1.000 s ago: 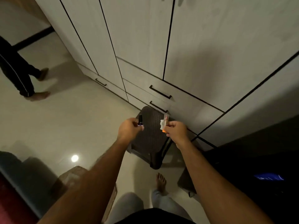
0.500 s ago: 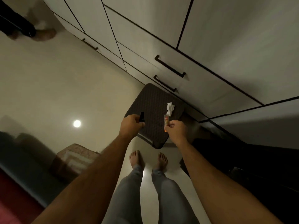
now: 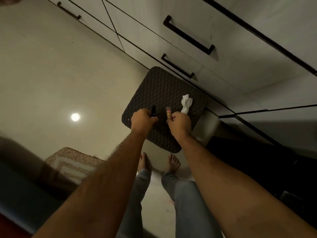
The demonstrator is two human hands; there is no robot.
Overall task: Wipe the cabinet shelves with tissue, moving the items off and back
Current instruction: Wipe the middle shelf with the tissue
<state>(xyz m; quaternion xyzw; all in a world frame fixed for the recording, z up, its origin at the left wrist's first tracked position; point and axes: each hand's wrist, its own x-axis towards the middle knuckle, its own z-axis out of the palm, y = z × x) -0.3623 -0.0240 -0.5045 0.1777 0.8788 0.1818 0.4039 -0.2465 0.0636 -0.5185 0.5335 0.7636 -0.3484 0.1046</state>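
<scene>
The left hand [image 3: 143, 120] is curled tight around a small black bottle [image 3: 153, 111], and only the dark top pokes out past the fingers. The right hand [image 3: 180, 121] pinches a small tube [image 3: 168, 112] with a red and yellow label, held upright between thumb and fingers. Both hands hang over a dark stool [image 3: 161, 93] with a bumpy woven top.

A crumpled white tissue [image 3: 186, 103] lies on the stool, at about 1 o'clock from the right hand, very near it. I cannot tell if they touch.

The white cabinet [image 3: 214, 31] stands at 12 o'clock, its drawers closed, with long black handles [image 3: 187, 36]. Two bare feet [image 3: 173, 163] stand on the shiny floor [image 3: 51, 74] at 6 o'clock from the stool. A woven basket [image 3: 72, 162] sits at 8 o'clock.
</scene>
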